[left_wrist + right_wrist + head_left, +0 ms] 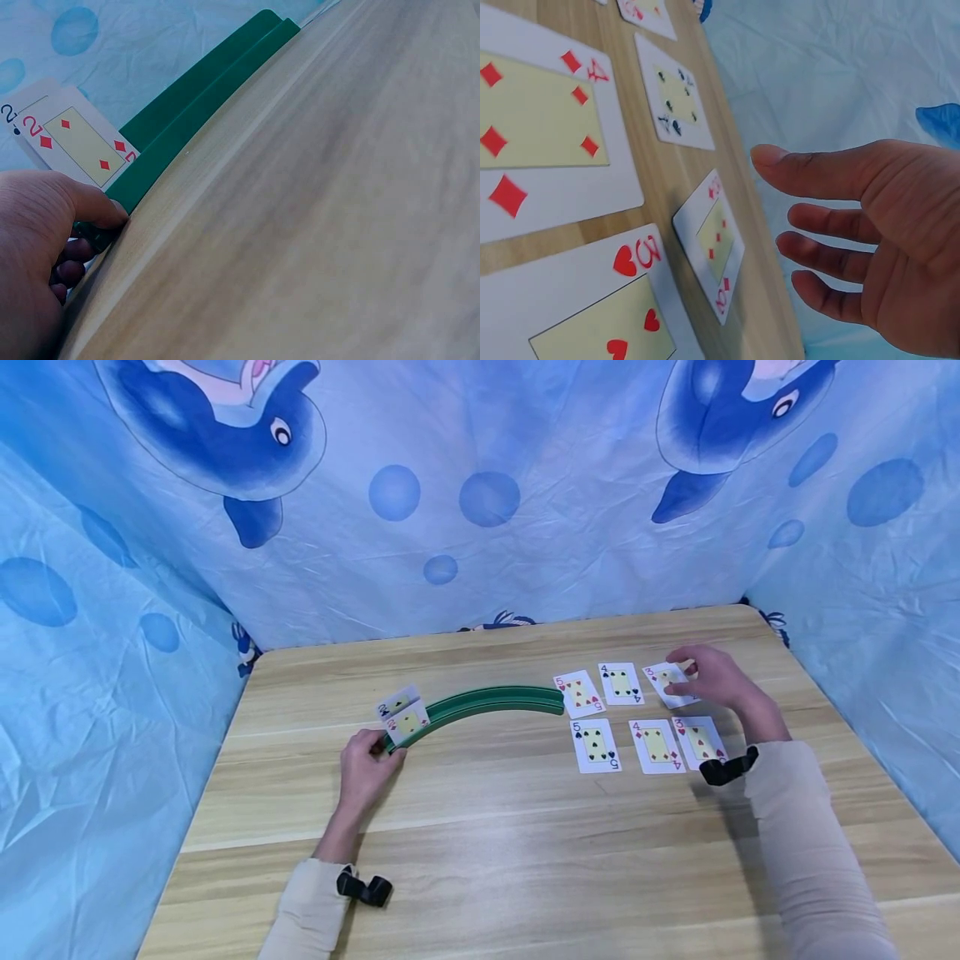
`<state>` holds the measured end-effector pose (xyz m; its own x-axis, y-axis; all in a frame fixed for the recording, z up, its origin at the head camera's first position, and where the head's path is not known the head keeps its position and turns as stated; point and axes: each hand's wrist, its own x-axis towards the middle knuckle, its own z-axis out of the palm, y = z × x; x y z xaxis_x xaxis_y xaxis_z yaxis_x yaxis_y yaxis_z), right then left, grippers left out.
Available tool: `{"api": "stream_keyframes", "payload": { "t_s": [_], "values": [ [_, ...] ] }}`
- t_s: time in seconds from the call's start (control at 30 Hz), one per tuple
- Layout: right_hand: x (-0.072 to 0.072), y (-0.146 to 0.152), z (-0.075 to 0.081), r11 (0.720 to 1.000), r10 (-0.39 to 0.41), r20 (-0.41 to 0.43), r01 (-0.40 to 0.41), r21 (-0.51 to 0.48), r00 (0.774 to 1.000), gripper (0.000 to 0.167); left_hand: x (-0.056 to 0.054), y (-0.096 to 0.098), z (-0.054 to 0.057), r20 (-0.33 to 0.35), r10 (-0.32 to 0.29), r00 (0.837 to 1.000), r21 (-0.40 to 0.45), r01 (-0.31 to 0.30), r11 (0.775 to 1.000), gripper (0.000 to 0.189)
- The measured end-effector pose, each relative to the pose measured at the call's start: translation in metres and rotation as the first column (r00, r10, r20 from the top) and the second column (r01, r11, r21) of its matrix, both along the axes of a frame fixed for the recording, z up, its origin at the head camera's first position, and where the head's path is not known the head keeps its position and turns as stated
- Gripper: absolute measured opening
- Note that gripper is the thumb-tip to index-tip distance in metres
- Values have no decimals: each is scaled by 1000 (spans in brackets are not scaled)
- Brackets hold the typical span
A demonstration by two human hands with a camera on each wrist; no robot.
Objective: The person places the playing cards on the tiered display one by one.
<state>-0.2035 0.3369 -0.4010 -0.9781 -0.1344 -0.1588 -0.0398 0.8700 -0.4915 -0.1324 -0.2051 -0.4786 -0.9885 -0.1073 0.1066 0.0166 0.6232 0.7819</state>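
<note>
Clamped on the left end of the green card rack (487, 700) with the left hand (366, 770), thumb on the near wall. Parted, thumb from fingers, at the right hand (708, 677), beyond the rack's right end; apart from the three of diamonds (712, 247) in the right wrist view, though overlapping it in the head view. Propped in the rack's left end, two of diamonds (84, 142) before a black two (397, 700). Seen together only from the head, right of the rack: five of hearts (579, 693), black four (621, 684), five of spades (596, 746), four of diamonds (657, 746), three of hearts (697, 739). Angled up toward the rack's left end with the left forearm (341, 835); stretched past its right end with the right arm (798, 827). Partly hidden behind the rack, some left fingers; under a black wrist mount (723, 770), one corner of the three of hearts. Hard to make out, the black two's suit.
</note>
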Motion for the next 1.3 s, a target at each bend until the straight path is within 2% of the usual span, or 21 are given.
{"api": "stream_keyframes", "payload": {
  "t_s": [0.27, 0.53, 0.67, 1.07, 1.3],
  "values": [
    [-5, 6, -15, 999, -12, 85, 7, 53, 996, 64, 0, 0, 1, 0, -4, 1000, 0, 4, 1000, 41],
    [-9, 13, -27, 997, 20, 94, -27, 72, 995, 57, 0, 1, 1, -24, 2, 1000, -13, -2, 1000, 40],
    [-11, 14, -28, 995, 48, 99, -56, 78, 994, 56, -1, 1, 1, -39, 8, 999, -27, -9, 1000, 41],
    [-14, 12, -25, 987, 95, 117, -109, 117, 989, 54, 0, 0, 1, -8, -3, 1000, -22, 3, 1000, 41],
    [-23, 8, -22, 973, 115, 129, -138, 186, 985, 49, 0, 0, 1, -5, 1, 1000, -23, -1, 1000, 42]
  ]
}}
